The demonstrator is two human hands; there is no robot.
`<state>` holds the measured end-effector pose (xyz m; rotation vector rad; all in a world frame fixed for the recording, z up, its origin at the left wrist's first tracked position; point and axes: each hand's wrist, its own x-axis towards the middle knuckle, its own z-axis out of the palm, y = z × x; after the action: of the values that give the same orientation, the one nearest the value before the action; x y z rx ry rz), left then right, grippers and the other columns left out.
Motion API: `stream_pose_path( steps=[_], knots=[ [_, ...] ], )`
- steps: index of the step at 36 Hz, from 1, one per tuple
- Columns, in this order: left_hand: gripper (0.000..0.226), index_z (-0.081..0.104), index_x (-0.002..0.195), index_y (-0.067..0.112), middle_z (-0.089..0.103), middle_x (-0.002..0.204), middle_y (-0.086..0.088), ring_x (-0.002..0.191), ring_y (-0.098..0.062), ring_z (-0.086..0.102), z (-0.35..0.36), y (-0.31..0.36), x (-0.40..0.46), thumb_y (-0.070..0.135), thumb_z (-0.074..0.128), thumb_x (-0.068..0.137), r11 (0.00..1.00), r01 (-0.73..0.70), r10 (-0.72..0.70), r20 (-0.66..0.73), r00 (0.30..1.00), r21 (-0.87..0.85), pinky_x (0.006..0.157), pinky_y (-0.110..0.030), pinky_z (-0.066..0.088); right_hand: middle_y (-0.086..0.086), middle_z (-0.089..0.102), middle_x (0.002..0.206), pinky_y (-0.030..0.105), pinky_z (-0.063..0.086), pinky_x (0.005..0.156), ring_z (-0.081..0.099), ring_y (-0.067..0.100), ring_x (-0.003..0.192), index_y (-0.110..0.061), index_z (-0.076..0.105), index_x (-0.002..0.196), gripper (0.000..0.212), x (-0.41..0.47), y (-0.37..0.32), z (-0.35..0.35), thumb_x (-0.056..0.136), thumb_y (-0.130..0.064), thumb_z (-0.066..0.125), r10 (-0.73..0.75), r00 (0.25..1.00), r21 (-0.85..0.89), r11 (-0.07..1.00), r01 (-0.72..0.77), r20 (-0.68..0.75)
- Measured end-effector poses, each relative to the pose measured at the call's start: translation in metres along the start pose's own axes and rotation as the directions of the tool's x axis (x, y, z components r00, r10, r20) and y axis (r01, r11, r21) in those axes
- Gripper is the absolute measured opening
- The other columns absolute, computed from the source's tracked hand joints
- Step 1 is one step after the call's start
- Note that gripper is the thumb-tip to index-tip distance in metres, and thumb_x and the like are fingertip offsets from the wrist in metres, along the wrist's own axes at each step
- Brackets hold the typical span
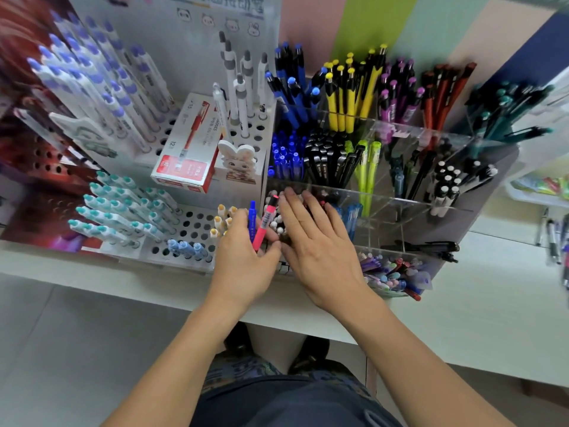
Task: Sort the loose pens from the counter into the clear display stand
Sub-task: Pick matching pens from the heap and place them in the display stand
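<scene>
A: Clear display stand (400, 192) fills the right-centre of the frame, and most of its compartments are already packed: blue, yellow, purple and red pens along the top, black and green in the middle row.

B: So the task looks well along?

A: I'd judge so. Some loose pens (554, 238) lie on the counter (508, 272) at the far right edge of the frame, so those are left, plus what is in hand.

B: And the hands?

A: The left hand (243, 257), lower centre, has its fingers curled round a pink pen (265, 223) and a blue pen (252, 220), both upright, just at the stand's left front corner. The right hand (320, 241) is spread flat, fingers straight, over the front-left compartment, holding nothing that I can see.

B: Room to move?

A: Tight on the left: the white holed rack (191, 223) stands just beside the stand. The acrylic rims are hard to see and the front-left compartment looks crowded. The counter's near edge, at the bottom, is bare
</scene>
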<state>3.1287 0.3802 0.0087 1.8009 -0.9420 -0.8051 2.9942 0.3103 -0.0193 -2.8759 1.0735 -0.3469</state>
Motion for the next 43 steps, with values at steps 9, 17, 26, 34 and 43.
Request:
stream_pose_path(
  steps=[9, 17, 26, 34, 43],
  knots=[
    [0.012, 0.044, 0.09, 0.012, 0.052, 0.075, -0.007, 0.042, -0.008, 0.026, -0.018, 0.024, 0.001, 0.006, 0.037, 0.083, 0.507, 0.602, -0.193, 0.599, 0.777, -0.617, 0.034, -0.015, 0.017, 0.003, 0.031, 0.165, 0.047, 0.019, 0.125, 0.024, 0.023, 0.154, -0.014, 0.033, 0.158, 0.059, -0.008, 0.005, -0.014, 0.102, -0.026, 0.047, -0.021, 0.999, 0.075, 0.997, 0.024, -0.044],
    [0.022, 0.06, 0.094, 0.007, 0.057, 0.074, -0.013, 0.05, -0.012, 0.034, 0.003, 0.05, 0.006, 0.001, 0.04, 0.1, 0.729, 0.565, -0.146, 0.718, 0.681, -0.387, 0.04, -0.018, 0.022, 0.017, 0.052, 0.064, 0.02, 0.047, 0.049, 0.052, 0.008, 0.048, -0.009, 0.071, 0.093, 0.012, 0.01, 0.012, -0.092, 0.098, -0.017, 0.062, 0.408, 0.889, 0.943, 0.158, -0.294, 0.209],
    [0.015, 0.046, 0.09, 0.015, 0.051, 0.075, 0.006, 0.055, 0.009, 0.056, 0.041, 0.072, 0.003, 0.015, 0.054, 0.103, 0.998, -0.057, 0.034, 0.54, 0.841, 0.026, 0.052, -0.01, 0.043, -0.002, 0.061, 0.063, 0.027, 0.046, 0.051, 0.054, 0.012, 0.053, -0.009, 0.071, 0.095, 0.009, -0.01, 0.037, -0.087, 0.099, -0.011, 0.063, 0.557, 0.8, 0.952, 0.052, -0.303, 0.224],
    [0.045, 0.043, 0.07, 0.021, 0.033, 0.061, 0.003, 0.045, -0.009, 0.02, 0.046, 0.087, 0.019, 0.049, 0.034, 0.104, 0.761, 0.488, -0.157, 0.609, 0.777, -0.427, 0.035, -0.015, 0.018, 0.014, 0.074, 0.084, 0.027, 0.058, 0.056, 0.067, 0.022, 0.062, -0.013, 0.057, 0.1, 0.013, -0.015, 0.061, -0.127, 0.106, -0.017, 0.046, 0.681, 0.727, 0.996, -0.044, -0.081, 0.089],
    [0.036, 0.058, 0.084, 0.018, 0.035, 0.06, 0.004, 0.045, -0.008, 0.023, 0.024, 0.088, 0.041, 0.041, 0.038, 0.105, 0.735, 0.222, 0.002, 0.329, 0.944, -0.641, 0.036, -0.018, 0.018, 0.007, 0.074, 0.089, 0.034, 0.061, 0.067, 0.072, 0.026, 0.074, -0.015, 0.058, 0.105, 0.013, -0.026, 0.075, -0.13, 0.107, -0.011, 0.045, 0.777, 0.606, 0.982, 0.188, 0.036, -0.171]
  ],
)
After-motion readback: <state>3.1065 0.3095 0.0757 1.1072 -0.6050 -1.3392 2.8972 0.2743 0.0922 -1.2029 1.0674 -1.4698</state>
